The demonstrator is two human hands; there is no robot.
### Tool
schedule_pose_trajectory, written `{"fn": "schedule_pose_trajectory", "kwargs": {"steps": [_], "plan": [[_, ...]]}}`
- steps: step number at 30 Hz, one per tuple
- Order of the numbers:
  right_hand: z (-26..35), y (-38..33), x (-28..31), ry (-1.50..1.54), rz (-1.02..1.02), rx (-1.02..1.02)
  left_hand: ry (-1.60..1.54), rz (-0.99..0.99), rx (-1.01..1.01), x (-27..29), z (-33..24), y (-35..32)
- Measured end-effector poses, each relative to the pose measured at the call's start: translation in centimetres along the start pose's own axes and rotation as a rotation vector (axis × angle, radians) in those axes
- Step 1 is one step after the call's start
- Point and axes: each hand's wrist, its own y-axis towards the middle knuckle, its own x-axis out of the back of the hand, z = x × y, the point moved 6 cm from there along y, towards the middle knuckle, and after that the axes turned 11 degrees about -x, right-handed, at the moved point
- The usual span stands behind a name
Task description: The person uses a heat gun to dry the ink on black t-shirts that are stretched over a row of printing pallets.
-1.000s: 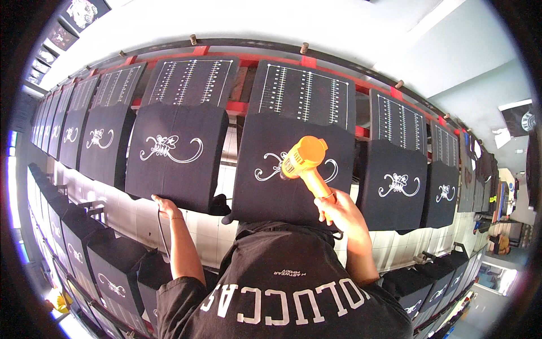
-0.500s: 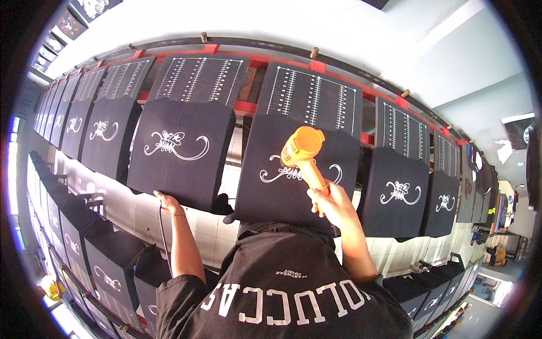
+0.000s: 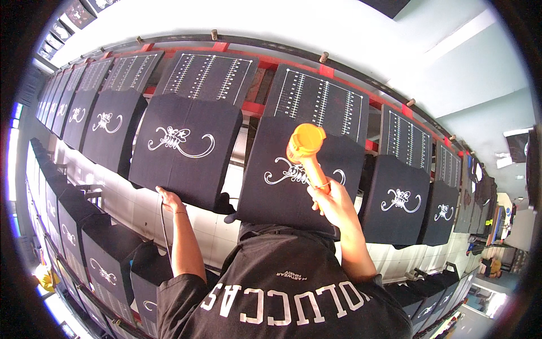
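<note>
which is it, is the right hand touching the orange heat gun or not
Touching: the head view shows the right hand with its fingers wrapped around the handle of the orange heat gun.

Two bare hands show: one left hand (image 3: 170,200) and one right hand (image 3: 333,200). There is one orange heat gun (image 3: 305,144) and one dark cord (image 3: 164,229). In the upper row, six black boards (image 3: 293,209) count clearly — one under the gun, three left of it, two right — while the smaller ones farther off are too crowded to number. Each of the six bears one white print (image 3: 174,135); the gun's board has three printed scales (image 3: 322,104).
</note>
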Motion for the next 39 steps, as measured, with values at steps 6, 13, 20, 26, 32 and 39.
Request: {"fn": "schedule_pose_trajectory", "kwargs": {"steps": [6,13,20,26,32,39], "plan": [[-1.0,-0.4,1.5,0.064,-0.003,-0.052,-0.009,0.038,-0.032,-0.1,0.2,0.4],[-2.5,-1.8,3.0,0.061,-0.105,-0.102,-0.104,0.083,-0.006,-0.7,-0.1,-0.2],[-3.2,-2.1,3.9,0.205,-0.219,-0.102,-0.399,0.260,0.013,-2.1,3.6,2.7],[-3.8,-2.4,3.5,0.270,-0.290,-0.128,-0.293,0.428,0.018,-1.6,1.1,1.5],[-3.6,-3.3,2.6,0.376,-0.241,-0.150,-0.291,0.369,0.117,0.1,0.8,3.4],[-4.3,-4.8,1.0,0.374,-0.270,-0.173,-0.084,0.354,0.062,0.3,0.2,5.2]]}}
